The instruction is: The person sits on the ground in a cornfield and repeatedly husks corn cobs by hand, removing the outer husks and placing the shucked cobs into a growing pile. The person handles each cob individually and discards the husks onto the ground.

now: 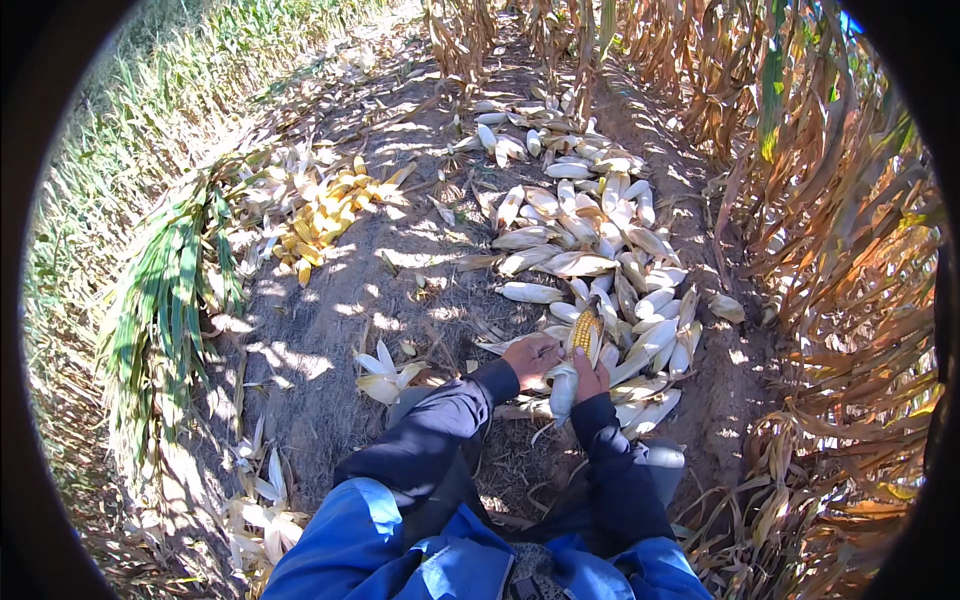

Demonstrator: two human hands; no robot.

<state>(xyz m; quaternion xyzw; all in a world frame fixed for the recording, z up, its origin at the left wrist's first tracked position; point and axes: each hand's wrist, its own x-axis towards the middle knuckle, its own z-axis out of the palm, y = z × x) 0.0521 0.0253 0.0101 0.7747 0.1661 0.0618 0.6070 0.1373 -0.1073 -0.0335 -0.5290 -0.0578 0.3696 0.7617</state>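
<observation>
A partly husked ear of corn [584, 332] is between my hands, its yellow kernels bare at the upper part and pale husk folded down below. My right hand [591, 377] is closed around its lower part. On the ear's left side, my left hand [532, 357] has its fingers bent at the peeled husk [563, 388]. Just beyond both hands lies a large heap of ears still in their dry husks [577, 264]. Farther off to the left, a pile of bare yellow corn ears [313, 225] rests beside loose husks.
Cut green corn leaves [169, 292] lie in a bundle at the left. Empty husks [386, 373] are on the soil left of my arms, with more [270, 517] at the lower left. Dry standing corn stalks [825, 247] line the right side.
</observation>
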